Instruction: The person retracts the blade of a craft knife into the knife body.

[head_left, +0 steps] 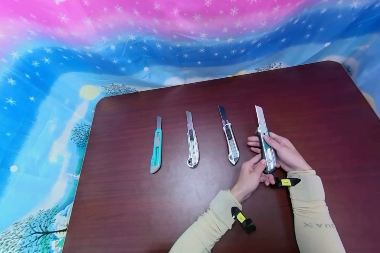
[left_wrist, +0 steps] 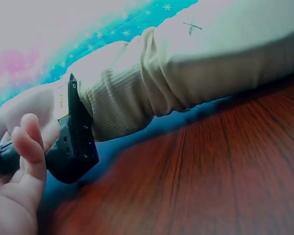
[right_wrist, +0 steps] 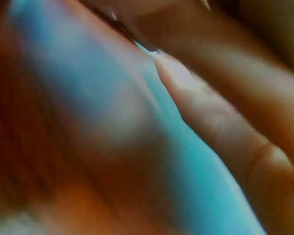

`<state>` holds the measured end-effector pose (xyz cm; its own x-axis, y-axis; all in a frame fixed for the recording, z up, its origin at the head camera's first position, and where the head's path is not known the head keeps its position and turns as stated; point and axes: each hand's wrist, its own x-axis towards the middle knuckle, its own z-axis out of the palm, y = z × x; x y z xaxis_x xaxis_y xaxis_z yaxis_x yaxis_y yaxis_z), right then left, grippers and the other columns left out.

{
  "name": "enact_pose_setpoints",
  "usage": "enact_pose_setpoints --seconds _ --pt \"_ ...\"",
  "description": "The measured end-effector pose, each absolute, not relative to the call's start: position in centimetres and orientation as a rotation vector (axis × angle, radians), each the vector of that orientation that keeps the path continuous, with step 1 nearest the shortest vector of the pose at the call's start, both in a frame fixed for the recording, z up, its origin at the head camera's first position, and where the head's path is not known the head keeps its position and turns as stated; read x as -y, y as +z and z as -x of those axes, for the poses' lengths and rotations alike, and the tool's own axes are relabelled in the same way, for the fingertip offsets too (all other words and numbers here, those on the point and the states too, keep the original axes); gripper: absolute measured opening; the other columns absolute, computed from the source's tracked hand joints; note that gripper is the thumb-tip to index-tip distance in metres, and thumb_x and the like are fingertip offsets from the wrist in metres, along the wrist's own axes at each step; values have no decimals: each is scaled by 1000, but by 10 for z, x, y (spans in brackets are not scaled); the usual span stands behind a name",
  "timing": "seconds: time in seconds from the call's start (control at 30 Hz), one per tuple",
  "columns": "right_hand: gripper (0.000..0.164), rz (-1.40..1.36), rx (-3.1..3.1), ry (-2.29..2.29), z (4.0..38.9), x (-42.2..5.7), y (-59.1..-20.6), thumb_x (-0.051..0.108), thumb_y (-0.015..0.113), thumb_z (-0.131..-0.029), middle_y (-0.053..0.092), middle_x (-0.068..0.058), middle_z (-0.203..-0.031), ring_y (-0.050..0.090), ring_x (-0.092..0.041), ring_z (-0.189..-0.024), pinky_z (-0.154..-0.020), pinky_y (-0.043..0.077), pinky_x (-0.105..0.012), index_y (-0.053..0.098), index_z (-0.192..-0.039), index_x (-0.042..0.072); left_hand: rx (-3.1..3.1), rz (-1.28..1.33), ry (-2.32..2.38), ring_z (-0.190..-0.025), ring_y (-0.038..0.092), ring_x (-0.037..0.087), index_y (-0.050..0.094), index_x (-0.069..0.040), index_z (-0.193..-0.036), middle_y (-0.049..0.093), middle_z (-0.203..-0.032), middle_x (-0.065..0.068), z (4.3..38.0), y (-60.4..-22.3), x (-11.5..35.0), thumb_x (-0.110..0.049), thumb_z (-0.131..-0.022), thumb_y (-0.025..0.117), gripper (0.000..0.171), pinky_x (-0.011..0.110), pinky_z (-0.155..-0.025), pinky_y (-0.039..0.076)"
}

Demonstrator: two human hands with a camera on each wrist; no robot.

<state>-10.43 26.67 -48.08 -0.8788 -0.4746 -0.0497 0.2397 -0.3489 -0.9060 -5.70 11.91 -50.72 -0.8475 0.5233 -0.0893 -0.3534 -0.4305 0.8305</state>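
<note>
A large silver-and-black utility knife [head_left: 270,158] with a green slider is held up at the right of the table, its long blade [head_left: 260,117] extended and pointing away. My right hand [head_left: 286,151] grips its body from the right, thumb on the slider area. Its other fingers pass behind the knife and show on the left. My left hand [head_left: 247,177] pinches the rear end between thumb and fingers. In the left wrist view, the dark knife end [left_wrist: 7,159] sits at the fingers of my left hand [left_wrist: 14,205]. Blurred fingers [right_wrist: 206,110] fill much of the right wrist view.
Three more utility knives lie in a row to the left, blades out: a teal one [head_left: 156,151], a silver one [head_left: 193,147] and a silver-and-black one [head_left: 231,144]. The dark red wooden table [head_left: 120,196] ends at a patterned cloth [head_left: 164,38] behind.
</note>
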Motion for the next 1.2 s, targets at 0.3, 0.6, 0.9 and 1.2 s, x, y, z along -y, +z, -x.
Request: enact_pose_setpoints --seconds 0.3,0.6,0.9,1.2 --pt "55 78 -1494 -2213 104 -258 -484 31 27 -99 64 -19 -106 62 -28 -98 -77 54 -33 29 -121 -19 -1344 -207 2253 -61 62 35 47 -10 -128 56 -101 37 60 -505 -116 -19 -96 42 33 18 -49 49" --pt "57 -153 -1703 -2120 104 -249 -481 39 38 -95 69 -10 -85 66 -24 -86 -68 56 -33 40 -113 -15 -1457 -246 2206 -67 58 48 43 2 -126 55 -87 42 60 -498 -114 -11 -96 38 33 17 -47 45" --pt "45 -97 -1684 -2192 106 -247 -481 31 38 -96 66 -4 -79 67 -19 -77 -64 56 -31 41 -110 -11 -1477 -242 2186 -61 63 32 46 -2 -124 57 -85 39 62 -506 -116 -16 -97 39 31 17 -47 45" --pt "41 -46 -1668 -2214 105 -247 -482 28 38 -96 65 -4 -80 66 -18 -78 -63 55 -28 40 -111 -11 -1453 -212 2198 -57 62 16 49 -5 -120 57 -88 38 63 -508 -116 -16 -96 40 28 17 -46 45"
